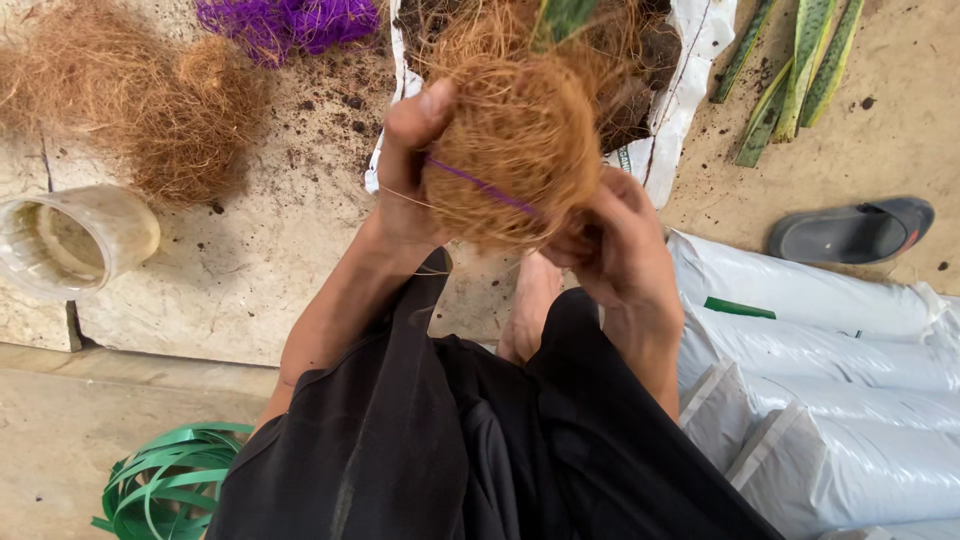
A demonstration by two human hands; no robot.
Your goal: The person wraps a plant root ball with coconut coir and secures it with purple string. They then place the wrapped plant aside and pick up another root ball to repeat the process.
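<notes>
- A seated person holds a ball of brown coconut fibre (pixel 515 140) in both hands, up above the knees at the centre of the scene, with green leaves (pixel 562 18) rising from its top.
- The left hand (pixel 410 170) grips the ball's left side, thumb pressed onto a purple string (pixel 480 185) that crosses the fibre at a slant.
- The right hand (pixel 615 240) cups the ball's lower right, fingers curled in against the fibre; whether they pinch the string's end cannot be told.
- Behind the ball, an open white sack (pixel 690 70) lies on the far floor, dark soil and loose fibre inside it.
- Far left, a heap of loose fibre (pixel 150 100) lies beside a tangle of purple string (pixel 285 22); a clear plastic jar (pixel 70 240) lies on its side nearer.
- Long green leaves (pixel 795 70) and a grey sandal (pixel 850 232) lie on the right, with filled white bags (pixel 830 400) stacked near.
- Green strapping (pixel 165 480) is coiled near left.
</notes>
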